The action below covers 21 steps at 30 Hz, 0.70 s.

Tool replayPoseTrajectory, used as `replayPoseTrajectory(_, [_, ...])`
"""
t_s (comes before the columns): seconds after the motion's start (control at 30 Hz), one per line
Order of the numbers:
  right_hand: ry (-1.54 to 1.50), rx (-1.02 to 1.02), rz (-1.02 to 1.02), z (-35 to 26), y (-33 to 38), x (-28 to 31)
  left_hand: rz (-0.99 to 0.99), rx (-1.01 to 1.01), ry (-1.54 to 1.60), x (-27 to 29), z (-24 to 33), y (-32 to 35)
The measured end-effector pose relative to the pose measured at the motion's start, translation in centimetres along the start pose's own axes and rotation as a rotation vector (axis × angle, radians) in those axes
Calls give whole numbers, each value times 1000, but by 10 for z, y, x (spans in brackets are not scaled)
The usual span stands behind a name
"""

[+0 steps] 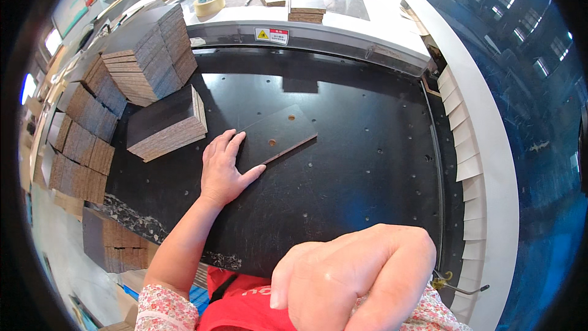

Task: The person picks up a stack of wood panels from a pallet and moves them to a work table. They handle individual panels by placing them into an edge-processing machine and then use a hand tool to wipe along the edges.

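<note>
A dark rectangular board with two round holes in its top face lies on the black perforated table. My left hand grips the board's left end, fingers at its far edge and thumb along the near edge. Raised close in front of me, my right hand is closed with its fingers curled under. Whatever it may hold is hidden behind the knuckles. Just left of the board sits a short stack of dark-faced chipboard panels.
Taller chipboard stacks crowd the table's left side. Behind runs a white machine beam, carrying a tape roll and a small stack of boards. White flaps line the right side, beside a blue transparent panel.
</note>
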State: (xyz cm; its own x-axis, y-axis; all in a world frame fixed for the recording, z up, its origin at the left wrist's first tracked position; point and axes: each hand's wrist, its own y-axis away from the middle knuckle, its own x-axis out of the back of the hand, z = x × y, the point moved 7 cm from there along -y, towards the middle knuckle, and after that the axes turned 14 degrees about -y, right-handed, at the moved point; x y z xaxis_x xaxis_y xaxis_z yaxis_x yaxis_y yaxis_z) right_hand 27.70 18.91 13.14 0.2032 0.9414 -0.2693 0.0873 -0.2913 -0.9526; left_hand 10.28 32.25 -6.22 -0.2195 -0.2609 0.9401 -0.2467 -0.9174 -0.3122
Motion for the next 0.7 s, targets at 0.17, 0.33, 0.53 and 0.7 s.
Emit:
replayPoseTrajectory(0.17, [-19,-72,-23,-1,0,5,-2,14,-16,-1,0,-1])
replayPoseTrajectory(0.33, [-59,-192,248,0,5,-11,22,-3,-2,-1,0,0])
replayPoseTrajectory(0.53, [-45,-17,203,-4,2,-22,16,17,6,0,0,0])
replayPoseTrajectory(0.7, [-60,-66,152,0,-1,-8,53,3,-11,-9,-7,2])
